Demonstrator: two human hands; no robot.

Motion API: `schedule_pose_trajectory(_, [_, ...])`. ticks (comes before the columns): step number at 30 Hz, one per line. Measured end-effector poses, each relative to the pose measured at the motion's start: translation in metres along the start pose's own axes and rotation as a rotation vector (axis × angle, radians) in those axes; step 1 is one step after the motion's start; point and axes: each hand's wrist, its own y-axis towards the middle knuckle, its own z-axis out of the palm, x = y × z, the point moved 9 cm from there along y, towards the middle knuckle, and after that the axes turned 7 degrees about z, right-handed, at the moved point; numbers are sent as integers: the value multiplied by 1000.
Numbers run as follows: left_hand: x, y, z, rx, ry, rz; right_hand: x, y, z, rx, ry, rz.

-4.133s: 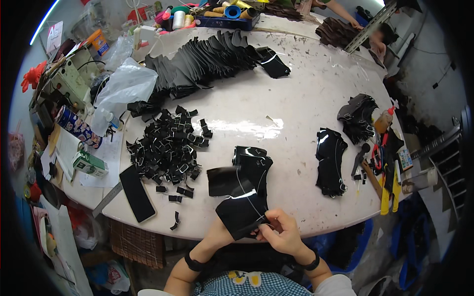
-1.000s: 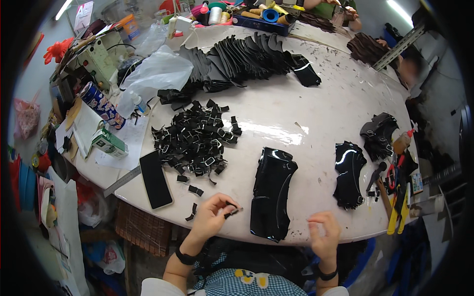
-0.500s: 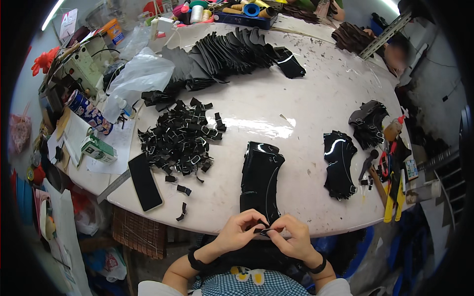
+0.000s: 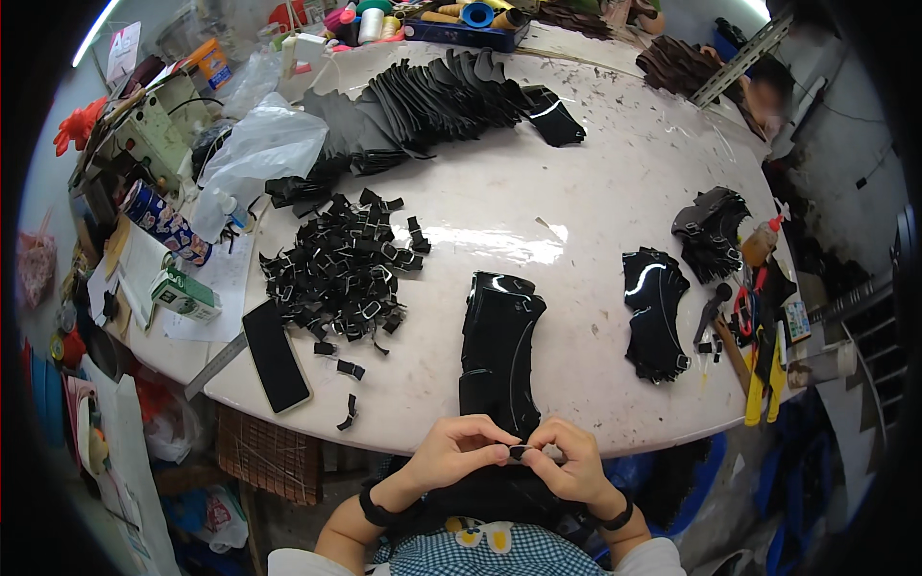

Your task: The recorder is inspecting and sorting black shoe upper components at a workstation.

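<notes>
Hands meet at the near edge of the round white table (image 4: 595, 192), just below its rim. Left hand (image 4: 453, 453) and right hand (image 4: 569, 463) both have fingers curled in, fingertips pressed together on a small black strap piece with a loop (image 4: 519, 450); the piece sits between the two thumbs, held off the table, in front of the person's chest. Both wrists carry dark bands. Directly above the hands, touching distance from the fingertips, lies a stack of glossy black curved leather panels (image 4: 499, 350), long axis running away from the person, its near end at the table edge. Left of that, a loose heap of small black strap pieces with metal loops (image 4: 338, 269), with a few strays trailing toward the near edge. A black slab phone (image 4: 276, 355) lies at the left near edge, beside a metal ruler (image 4: 216, 365) that overhangs the rim. Right side: a second smaller pile of glossy black panels (image 4: 655, 312), then a dark crumpled pile (image 4: 713, 230) further out. Yellow-handled pliers (image 4: 759, 379) and other hand tools sit at the far right edge. Far side holds a fanned row of matte black cut pieces (image 4: 442, 91) and a clear plastic bag (image 4: 259, 149).
</notes>
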Motion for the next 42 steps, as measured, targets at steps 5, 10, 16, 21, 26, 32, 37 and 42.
schedule_pose_trajectory(5, [-1, -5, -5, 8, 203, 32, -5, 1, 7, 70, 28, 64])
schedule_pose_trajectory(10, [4, -10, 0, 33, 276, -42, -7, 0, 14, 82, -25, 60])
schedule_pose_trajectory(16, [-43, -1, -24, -260, 989, 310, -6, -1, -8, -45, -87, 24])
schedule_pose_trajectory(21, [-33, 13, -31, -216, 1282, 275, -9, -3, -28, -154, -75, 33])
schedule_pose_trajectory(26, [-33, 7, -20, -206, 1441, 395, -14, -3, -28, -165, -85, 53])
schedule_pose_trajectory(32, [-33, 2, -25, -333, 1487, 375, -12, -3, -25, -148, -90, 40])
schedule_pose_trajectory(37, [-33, 2, -24, -274, 1500, 370, -14, -3, -24, -146, -100, 66])
schedule_pose_trajectory(42, [-36, 3, -23, -316, 1381, 385, -11, -3, -21, -137, -108, 25])
